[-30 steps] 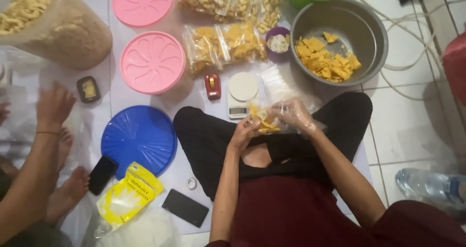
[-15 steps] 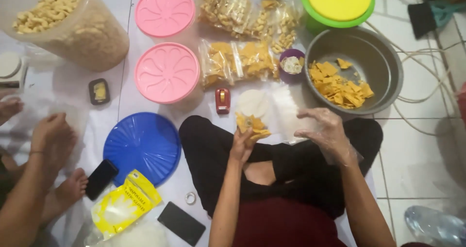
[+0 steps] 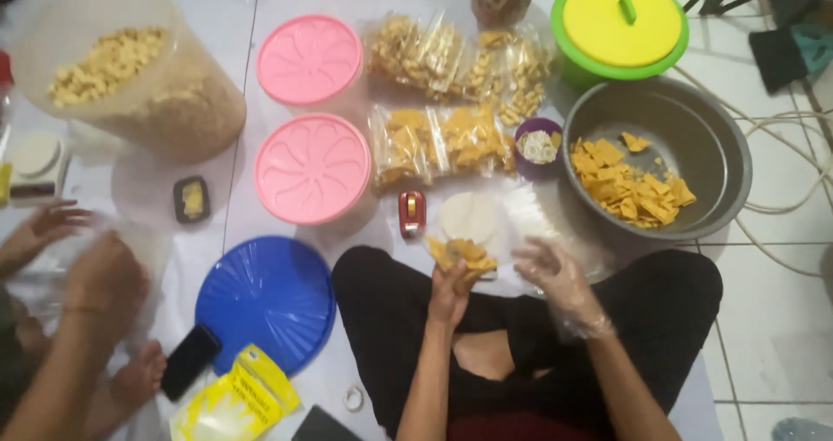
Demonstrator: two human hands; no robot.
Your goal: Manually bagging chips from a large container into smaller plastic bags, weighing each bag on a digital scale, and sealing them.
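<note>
Chips in a small clear bag sit gripped in my left hand, raised over my lap. My gloved right hand hangs just beside it, fingers spread and holding nothing. Beyond the bag lies the white scale, then the metal bowl farther right.

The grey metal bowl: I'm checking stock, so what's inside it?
The grey metal bowl holds a loose pile of orange chips against its near side; the remaining bottom shows bare.

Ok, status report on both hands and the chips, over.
Left hand shut on small bag of orange chips. Right hand, in clear plastic glove, open beside it, holding nothing. White kitchen scale just ahead, nothing between.
</note>
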